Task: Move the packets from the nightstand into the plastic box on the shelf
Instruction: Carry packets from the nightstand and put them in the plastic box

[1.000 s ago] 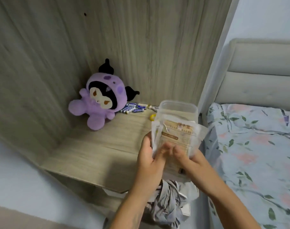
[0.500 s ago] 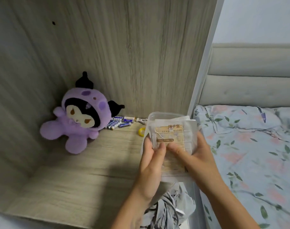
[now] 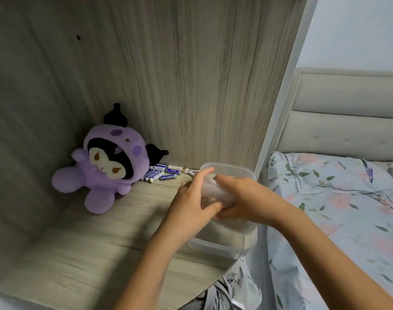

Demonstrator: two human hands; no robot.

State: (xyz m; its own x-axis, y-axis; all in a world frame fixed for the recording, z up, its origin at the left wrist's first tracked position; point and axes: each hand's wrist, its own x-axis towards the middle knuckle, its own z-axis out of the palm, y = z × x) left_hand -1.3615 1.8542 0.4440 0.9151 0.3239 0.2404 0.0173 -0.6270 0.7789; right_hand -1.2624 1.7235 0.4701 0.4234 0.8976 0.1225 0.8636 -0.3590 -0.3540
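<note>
We press the pale translucent packets (image 3: 215,193) down into the clear plastic box (image 3: 233,170) on the wood-grain shelf (image 3: 83,253); left hand (image 3: 191,204) and right hand (image 3: 242,198) grip closed around them, so they go in together.

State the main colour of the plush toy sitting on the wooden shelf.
Purple, on the soft plush toy with black ears; head view.

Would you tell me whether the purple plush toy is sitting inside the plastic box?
No, the purple plush toy sits on the shelf in the corner, well to the left of the plastic box.
</note>
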